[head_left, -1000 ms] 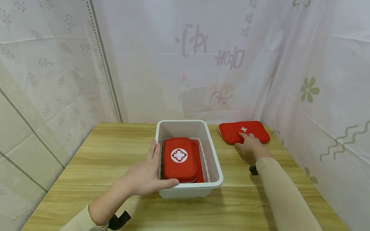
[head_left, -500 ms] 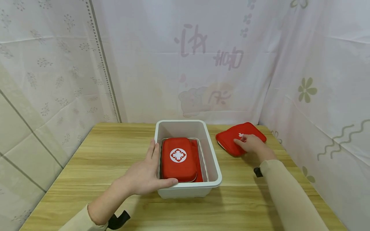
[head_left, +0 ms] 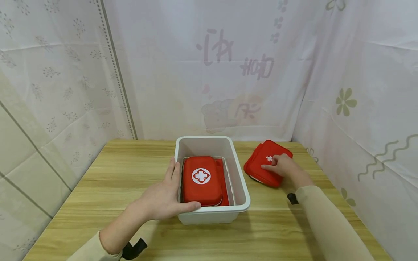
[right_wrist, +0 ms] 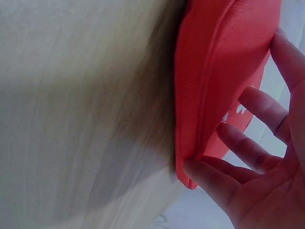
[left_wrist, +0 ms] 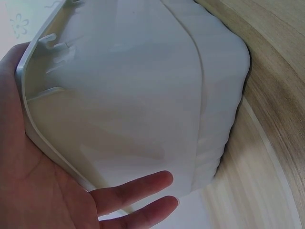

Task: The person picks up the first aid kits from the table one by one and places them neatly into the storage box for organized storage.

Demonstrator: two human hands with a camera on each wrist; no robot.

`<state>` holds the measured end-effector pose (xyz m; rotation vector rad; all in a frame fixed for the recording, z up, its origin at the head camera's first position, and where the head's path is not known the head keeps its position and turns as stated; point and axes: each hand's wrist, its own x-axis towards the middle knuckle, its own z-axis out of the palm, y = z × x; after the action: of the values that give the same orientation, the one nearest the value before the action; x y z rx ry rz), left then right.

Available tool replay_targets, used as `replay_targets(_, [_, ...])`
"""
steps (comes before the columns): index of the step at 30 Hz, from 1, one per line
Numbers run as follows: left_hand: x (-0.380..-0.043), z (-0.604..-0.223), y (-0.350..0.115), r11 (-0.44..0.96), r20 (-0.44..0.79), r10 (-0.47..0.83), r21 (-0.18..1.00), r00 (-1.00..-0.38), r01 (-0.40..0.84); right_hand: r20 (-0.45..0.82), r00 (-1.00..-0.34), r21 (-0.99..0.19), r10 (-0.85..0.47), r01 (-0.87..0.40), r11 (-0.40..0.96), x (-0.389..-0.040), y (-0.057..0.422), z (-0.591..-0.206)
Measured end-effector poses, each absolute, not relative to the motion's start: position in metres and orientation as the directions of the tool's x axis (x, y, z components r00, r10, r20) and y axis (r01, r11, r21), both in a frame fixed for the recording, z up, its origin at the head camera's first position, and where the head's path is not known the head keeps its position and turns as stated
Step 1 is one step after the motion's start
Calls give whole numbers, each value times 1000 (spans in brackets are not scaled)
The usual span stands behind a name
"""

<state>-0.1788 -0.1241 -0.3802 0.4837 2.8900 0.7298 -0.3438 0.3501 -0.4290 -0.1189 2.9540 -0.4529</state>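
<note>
A pale grey plastic bin [head_left: 214,216] stands at the middle of the table. My left hand [head_left: 163,199] rests on its left front corner, fingers extended along the outer wall and thumb over the front rim. In the bin lies a red first-aid case [head_left: 202,192] with a white round emblem, on top of another flat red item [head_left: 225,197], mostly hidden. Right of the bin, a red first-aid pouch [head_left: 256,165] with a small white cross lies angled on the table. My right hand [head_left: 287,168] pinches it; in the right wrist view the fingertips touch its fabric near the edge.
The wood-grain table [head_left: 130,174] extends to both sides of the bin. Patterned pale curtains [head_left: 163,72] hang behind and beside it. Black straps or mounts [head_left: 134,249] sit at both wrists.
My right hand has turned the red pouch and drawn it a little nearer and leftward; it lay crosswise before. The left hand and bin have stayed put.
</note>
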Motion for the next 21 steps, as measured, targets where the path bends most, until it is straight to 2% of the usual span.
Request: replay_targets(21, [-179, -382, -124, 835, -42, 335, 476, -941, 276, -230, -952, -351, -202, -113, 929, -320, 342, -417])
